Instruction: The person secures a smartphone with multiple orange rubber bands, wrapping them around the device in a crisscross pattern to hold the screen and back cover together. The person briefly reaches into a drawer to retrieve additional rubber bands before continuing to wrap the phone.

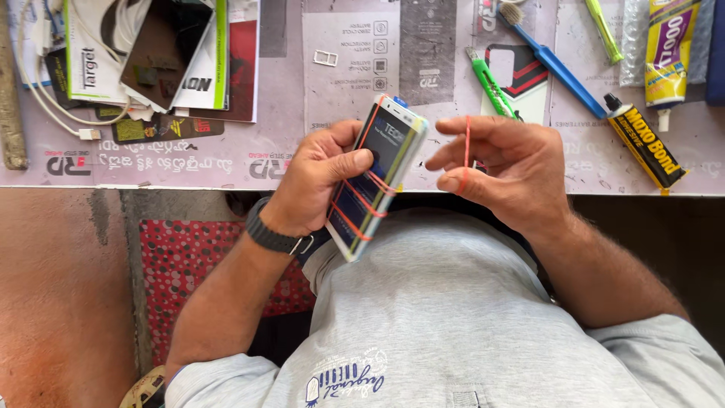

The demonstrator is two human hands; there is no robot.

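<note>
binding a phone (375,177) with red rubber bands over the bench edge.

left hand (321,181) is clenched round the phone, thumb pressed on its screen, holding it tilted above the lap. several bands already cross the lower and middle part; the top end looks unbound. right hand (502,166) stretches another rubber band (467,147) over its fingers, just beside the phone, not yet on it. glue tube (644,141), blue brush (551,59) and green cutter (491,83) lie untouched on the bench (226,162).
</note>
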